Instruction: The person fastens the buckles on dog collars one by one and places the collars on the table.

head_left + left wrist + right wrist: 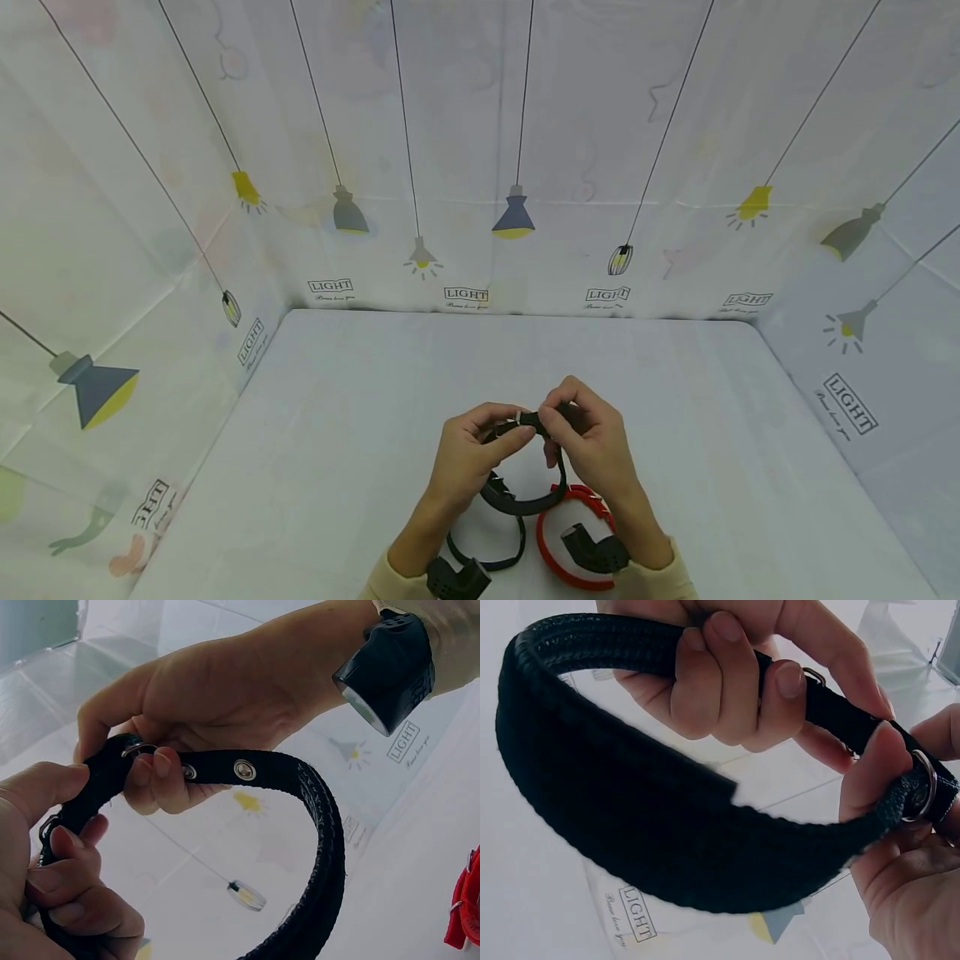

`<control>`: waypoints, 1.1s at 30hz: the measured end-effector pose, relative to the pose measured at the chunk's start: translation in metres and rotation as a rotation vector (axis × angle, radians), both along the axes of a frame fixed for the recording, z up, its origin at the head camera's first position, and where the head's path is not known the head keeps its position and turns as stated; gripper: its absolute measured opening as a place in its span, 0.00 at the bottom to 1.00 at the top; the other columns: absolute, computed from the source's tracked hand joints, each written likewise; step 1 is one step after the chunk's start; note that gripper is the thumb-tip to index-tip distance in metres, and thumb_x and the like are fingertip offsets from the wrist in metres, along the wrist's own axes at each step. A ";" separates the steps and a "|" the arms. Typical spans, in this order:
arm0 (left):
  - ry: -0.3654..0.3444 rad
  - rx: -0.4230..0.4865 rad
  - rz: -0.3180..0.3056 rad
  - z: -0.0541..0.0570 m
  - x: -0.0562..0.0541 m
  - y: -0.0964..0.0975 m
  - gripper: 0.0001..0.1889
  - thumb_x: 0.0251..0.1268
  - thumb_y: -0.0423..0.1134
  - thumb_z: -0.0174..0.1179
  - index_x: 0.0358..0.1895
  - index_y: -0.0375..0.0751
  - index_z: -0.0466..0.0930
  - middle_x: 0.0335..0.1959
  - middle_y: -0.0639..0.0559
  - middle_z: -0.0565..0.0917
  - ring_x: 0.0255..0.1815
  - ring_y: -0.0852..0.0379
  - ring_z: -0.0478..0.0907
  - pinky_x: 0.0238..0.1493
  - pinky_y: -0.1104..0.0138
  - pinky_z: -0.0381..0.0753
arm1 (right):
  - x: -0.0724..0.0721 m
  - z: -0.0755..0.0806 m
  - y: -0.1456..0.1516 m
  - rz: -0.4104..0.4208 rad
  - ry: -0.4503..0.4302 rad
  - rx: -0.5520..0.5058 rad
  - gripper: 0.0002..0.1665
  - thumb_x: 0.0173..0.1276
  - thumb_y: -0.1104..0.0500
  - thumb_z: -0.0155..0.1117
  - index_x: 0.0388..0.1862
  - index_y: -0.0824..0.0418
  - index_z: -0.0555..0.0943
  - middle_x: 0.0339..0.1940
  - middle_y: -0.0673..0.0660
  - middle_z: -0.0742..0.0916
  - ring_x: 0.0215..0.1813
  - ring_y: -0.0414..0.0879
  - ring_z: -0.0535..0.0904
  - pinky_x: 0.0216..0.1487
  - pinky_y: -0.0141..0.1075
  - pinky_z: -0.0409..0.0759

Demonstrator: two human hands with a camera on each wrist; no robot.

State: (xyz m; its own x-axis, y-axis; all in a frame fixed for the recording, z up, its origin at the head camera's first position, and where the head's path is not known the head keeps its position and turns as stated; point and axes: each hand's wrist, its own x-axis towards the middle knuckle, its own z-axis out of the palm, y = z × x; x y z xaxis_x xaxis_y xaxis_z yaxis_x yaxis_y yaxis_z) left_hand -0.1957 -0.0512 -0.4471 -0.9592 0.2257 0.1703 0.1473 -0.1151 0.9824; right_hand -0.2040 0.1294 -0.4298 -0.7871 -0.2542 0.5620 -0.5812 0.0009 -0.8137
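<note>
A black collar (pixel 527 505), a looped strap with metal eyelets and a metal ring (pixel 928 784), is held above the table between both hands. My left hand (pixel 471 448) grips one stretch of it, thumb and curled fingers on the strap beside a small metal fitting (pixel 49 825). My right hand (pixel 598 437) pinches the strap close to the ring. The fingertips of both hands are near each other at the far side of the loop. In the right wrist view, the wide padded part (pixel 622 802) hangs toward the camera. Fingers hide some of the fastening.
On the white table (pixel 337 417) lie a red collar (pixel 553 560), below my right forearm, and a thinner dark collar (pixel 489 566), to its left. Dark wrist cameras sit on both wrists. Lamp-printed sheets (pixel 450 108) stand behind and along both sides of the table.
</note>
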 end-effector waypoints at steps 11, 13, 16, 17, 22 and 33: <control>0.029 0.006 0.005 -0.004 0.000 -0.001 0.12 0.64 0.40 0.69 0.50 0.45 0.86 0.41 0.50 0.87 0.33 0.63 0.79 0.36 0.71 0.79 | -0.001 -0.002 0.000 0.058 0.066 -0.005 0.13 0.67 0.79 0.58 0.44 0.65 0.80 0.31 0.54 0.76 0.16 0.41 0.76 0.15 0.35 0.76; 0.026 -0.001 0.014 -0.004 -0.001 -0.002 0.12 0.65 0.40 0.69 0.49 0.46 0.86 0.35 0.54 0.85 0.25 0.64 0.72 0.29 0.72 0.72 | -0.002 -0.003 0.001 0.050 0.055 0.006 0.14 0.68 0.78 0.57 0.45 0.65 0.80 0.32 0.54 0.77 0.17 0.41 0.76 0.15 0.35 0.76; 0.015 0.003 0.015 -0.004 -0.002 -0.003 0.11 0.66 0.40 0.67 0.49 0.45 0.85 0.26 0.57 0.78 0.20 0.64 0.65 0.25 0.73 0.67 | -0.001 -0.003 0.003 0.044 0.037 0.018 0.15 0.72 0.77 0.52 0.49 0.67 0.81 0.32 0.55 0.76 0.18 0.43 0.76 0.16 0.35 0.77; 0.014 0.005 0.014 -0.004 -0.002 -0.003 0.11 0.67 0.41 0.67 0.50 0.44 0.85 0.25 0.58 0.77 0.19 0.64 0.64 0.25 0.73 0.66 | -0.001 -0.002 0.004 0.044 0.029 0.019 0.16 0.73 0.77 0.50 0.51 0.68 0.81 0.33 0.56 0.75 0.18 0.43 0.75 0.17 0.35 0.77; 0.020 0.042 0.011 -0.003 -0.003 -0.004 0.12 0.69 0.40 0.65 0.51 0.42 0.83 0.23 0.58 0.74 0.18 0.65 0.62 0.24 0.73 0.64 | 0.002 0.002 0.003 0.039 -0.036 -0.028 0.15 0.77 0.74 0.44 0.56 0.73 0.75 0.37 0.56 0.76 0.20 0.45 0.76 0.19 0.36 0.78; 0.053 0.097 0.025 -0.002 -0.003 -0.005 0.12 0.70 0.39 0.63 0.51 0.37 0.82 0.27 0.59 0.77 0.17 0.66 0.59 0.22 0.74 0.61 | -0.003 -0.002 -0.001 0.096 0.063 -0.099 0.13 0.68 0.80 0.55 0.47 0.71 0.80 0.38 0.54 0.78 0.22 0.44 0.73 0.18 0.34 0.74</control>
